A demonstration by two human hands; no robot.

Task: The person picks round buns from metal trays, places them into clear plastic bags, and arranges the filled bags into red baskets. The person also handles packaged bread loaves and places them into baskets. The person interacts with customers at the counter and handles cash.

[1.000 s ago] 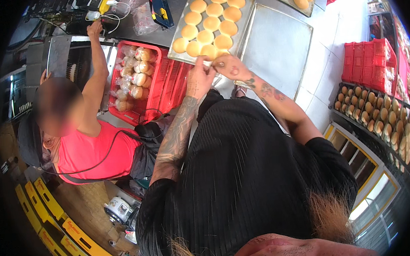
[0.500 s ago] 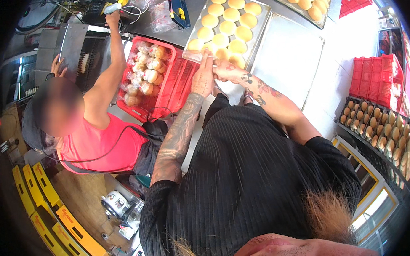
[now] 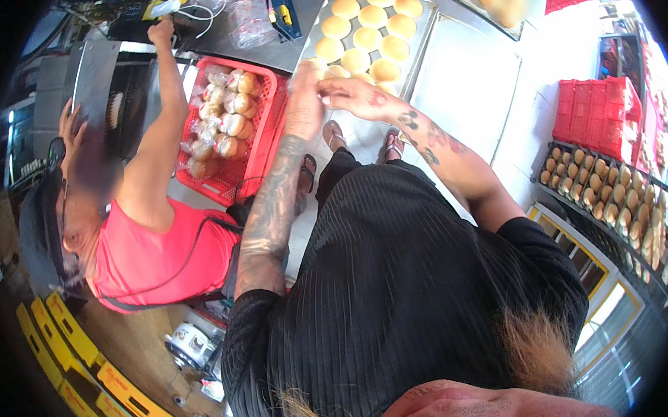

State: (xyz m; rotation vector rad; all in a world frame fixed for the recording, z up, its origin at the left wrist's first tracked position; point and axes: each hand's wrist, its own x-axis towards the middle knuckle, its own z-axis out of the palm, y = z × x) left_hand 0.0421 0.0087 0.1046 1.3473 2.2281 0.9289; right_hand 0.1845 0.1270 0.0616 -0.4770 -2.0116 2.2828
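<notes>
Side by side, my hands are at the near left corner of a metal tray (image 3: 419,47) of round golden buns (image 3: 367,39) in rows. The fingers of my left hand (image 3: 305,99) point away from me and are smeared at the tips, so their grip is unclear. Bent fingers of my right hand (image 3: 353,97) reach leftward and meet the left hand. Whatever is between them, if anything, is hidden. Just left of my hands, a red plastic crate (image 3: 270,107) holds buns in clear bags (image 3: 225,112).
A co-worker in a pink top (image 3: 168,253) sits at left, one arm stretched over the counter. Plastic bags (image 3: 253,22) lie behind the crate. A bare metal tray (image 3: 466,83) is at right, with red crates (image 3: 595,119) and a rack of buns (image 3: 609,189) farther right.
My hands have shifted left, from the tray's front edge toward its near left corner and the crate. My right fingers have uncurled somewhat. The co-worker's head has moved down and left in view.
</notes>
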